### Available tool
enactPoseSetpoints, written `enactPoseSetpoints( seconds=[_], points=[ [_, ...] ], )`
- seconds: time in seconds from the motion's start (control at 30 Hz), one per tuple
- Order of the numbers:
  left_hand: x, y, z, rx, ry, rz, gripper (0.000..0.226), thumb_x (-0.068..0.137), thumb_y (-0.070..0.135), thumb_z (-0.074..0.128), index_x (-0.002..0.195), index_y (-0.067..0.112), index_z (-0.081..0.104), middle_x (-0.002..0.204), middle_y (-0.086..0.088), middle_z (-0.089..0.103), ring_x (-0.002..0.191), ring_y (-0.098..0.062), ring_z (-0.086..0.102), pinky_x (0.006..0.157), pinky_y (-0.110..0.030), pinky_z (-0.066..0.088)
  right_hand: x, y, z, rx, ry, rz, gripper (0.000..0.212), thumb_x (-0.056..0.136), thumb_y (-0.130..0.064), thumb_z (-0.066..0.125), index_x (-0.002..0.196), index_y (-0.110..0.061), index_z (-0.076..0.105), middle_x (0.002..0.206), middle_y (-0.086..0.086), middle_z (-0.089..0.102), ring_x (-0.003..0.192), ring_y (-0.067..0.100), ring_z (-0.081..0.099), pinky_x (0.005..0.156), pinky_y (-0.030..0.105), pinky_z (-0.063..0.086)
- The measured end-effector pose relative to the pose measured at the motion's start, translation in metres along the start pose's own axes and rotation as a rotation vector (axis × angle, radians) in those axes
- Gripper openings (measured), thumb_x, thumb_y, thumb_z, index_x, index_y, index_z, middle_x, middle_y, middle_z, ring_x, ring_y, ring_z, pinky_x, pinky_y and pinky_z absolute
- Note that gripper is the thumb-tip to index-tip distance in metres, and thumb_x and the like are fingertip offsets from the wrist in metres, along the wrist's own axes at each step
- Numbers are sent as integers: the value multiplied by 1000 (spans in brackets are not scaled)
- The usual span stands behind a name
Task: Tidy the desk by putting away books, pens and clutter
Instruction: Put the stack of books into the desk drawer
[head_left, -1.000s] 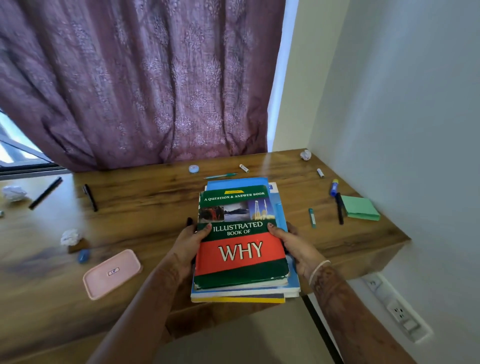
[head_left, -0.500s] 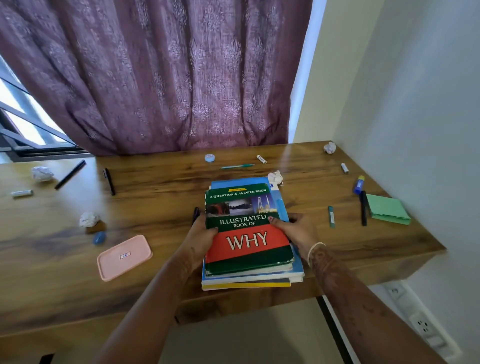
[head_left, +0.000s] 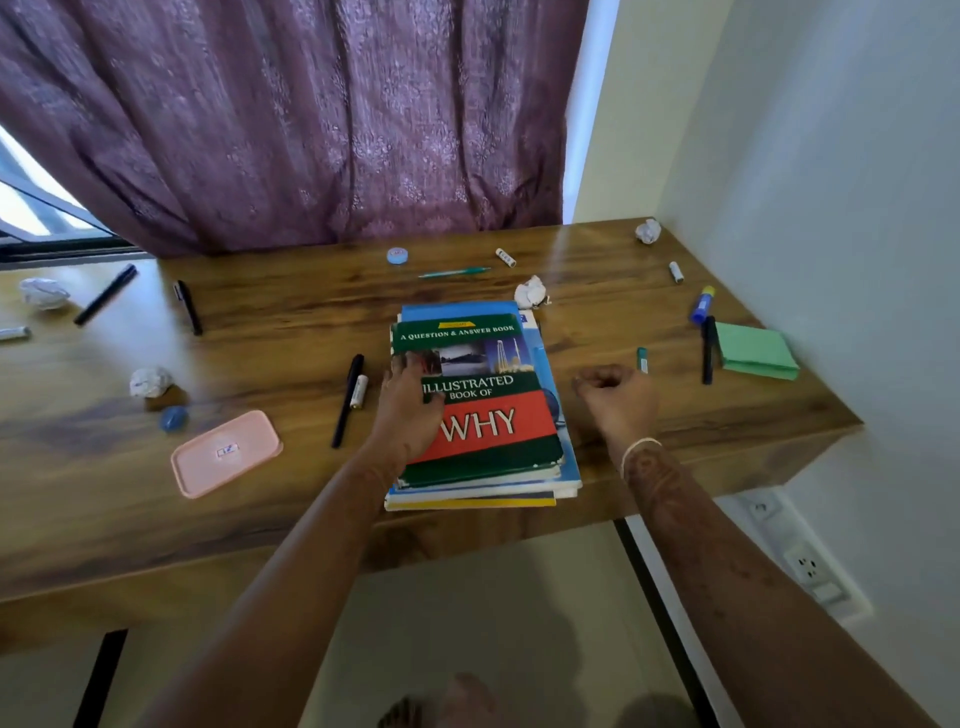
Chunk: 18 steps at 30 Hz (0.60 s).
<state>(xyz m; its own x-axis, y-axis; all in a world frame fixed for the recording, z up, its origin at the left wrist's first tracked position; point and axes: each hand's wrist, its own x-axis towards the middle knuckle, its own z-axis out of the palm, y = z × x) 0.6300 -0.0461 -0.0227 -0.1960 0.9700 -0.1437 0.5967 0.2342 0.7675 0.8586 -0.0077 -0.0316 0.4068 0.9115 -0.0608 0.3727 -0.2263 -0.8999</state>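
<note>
A stack of books (head_left: 488, 441) lies on the wooden desk (head_left: 291, 332) near its front edge, topped by a green and red "Illustrated Book of Why". My left hand (head_left: 410, 410) rests flat on the left part of that cover. My right hand (head_left: 618, 400) hovers just right of the stack with its fingers curled and nothing in it. A black pen (head_left: 347, 400) and a small white tube (head_left: 359, 391) lie left of the stack. A small teal pen (head_left: 642, 359) lies just past my right hand.
Crumpled paper balls (head_left: 531, 292) (head_left: 150, 382) (head_left: 44, 292) (head_left: 648, 230), black pens (head_left: 188, 306) (head_left: 105, 294) (head_left: 707, 349), a teal pen (head_left: 454, 272), a blue glue stick (head_left: 702, 305), green sticky notes (head_left: 756, 351), a pink lid (head_left: 226, 453) and a blue eraser (head_left: 174, 418) are scattered on the desk. A wall stands on the right, a curtain behind.
The stack now lies on the desk, pushed farther in. My right hand has let go and moved right of it. My left hand has shifted onto the top cover.
</note>
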Motion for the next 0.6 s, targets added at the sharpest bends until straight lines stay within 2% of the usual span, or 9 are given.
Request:
enactPoseSetpoints(
  seconds=[0.07,0.13,0.2,0.27,0.37,0.43,0.47,0.53,0.6],
  points=[
    [-17,11,16,84,39,113,66,94,17,57,152,14,26,160,-9,21,148,-27,16,121,-40,18,-11,15,-15,83,115,36,6,81,-19,72,84,-22,67,80,-6,66,82,16,63,79,29,51],
    [-36,18,33,118,41,214,62,93,19,59,149,17,33,160,-7,19,149,-24,8,120,-34,11,-20,36,-28,149,254,45,6,82,-17,69,87,-20,67,81,-4,65,80,15,62,79,29,51],
    [-51,17,51,201,50,340,51,93,25,60,141,19,45,157,-7,27,148,-25,13,120,-38,15,-29,58,-37,253,365,92,6,84,-18,68,90,-19,66,85,-4,65,81,13,61,80,28,50],
    [-61,13,66,291,53,440,38,92,27,60,130,17,58,149,-8,41,143,-27,25,119,-42,22,-35,83,-43,309,504,164,9,87,-22,65,94,-17,65,87,-4,64,81,12,60,76,25,48],
    [-73,12,81,351,91,559,26,90,27,62,113,18,69,131,-4,58,127,-26,45,109,-47,35,-40,115,-42,405,679,287,15,91,-18,58,100,-8,63,89,1,62,74,12,57,69,25,47],
    [-79,11,88,391,89,609,22,89,27,63,109,21,71,123,2,62,120,-23,49,102,-45,40,-39,134,-33,424,655,433,19,92,-18,54,100,-2,62,88,5,59,73,15,55,67,25,42],
    [-82,9,91,406,81,622,22,88,25,65,109,22,72,121,3,62,118,-22,50,100,-43,41,-37,146,-26,439,590,501,22,91,-18,53,99,0,62,88,7,59,75,19,55,67,28,43],
    [-86,7,95,427,83,645,22,86,22,68,107,21,73,121,1,63,116,-23,52,97,-44,43,-34,164,-15,483,363,618,23,89,-20,50,98,-1,59,88,9,57,77,22,54,69,33,48],
    [-86,3,98,433,101,657,20,84,20,70,104,20,73,122,-1,63,115,-24,54,96,-45,44,-33,169,-6,541,156,734,14,94,-17,45,99,-8,54,87,7,57,74,20,55,63,28,47]
  ],
)
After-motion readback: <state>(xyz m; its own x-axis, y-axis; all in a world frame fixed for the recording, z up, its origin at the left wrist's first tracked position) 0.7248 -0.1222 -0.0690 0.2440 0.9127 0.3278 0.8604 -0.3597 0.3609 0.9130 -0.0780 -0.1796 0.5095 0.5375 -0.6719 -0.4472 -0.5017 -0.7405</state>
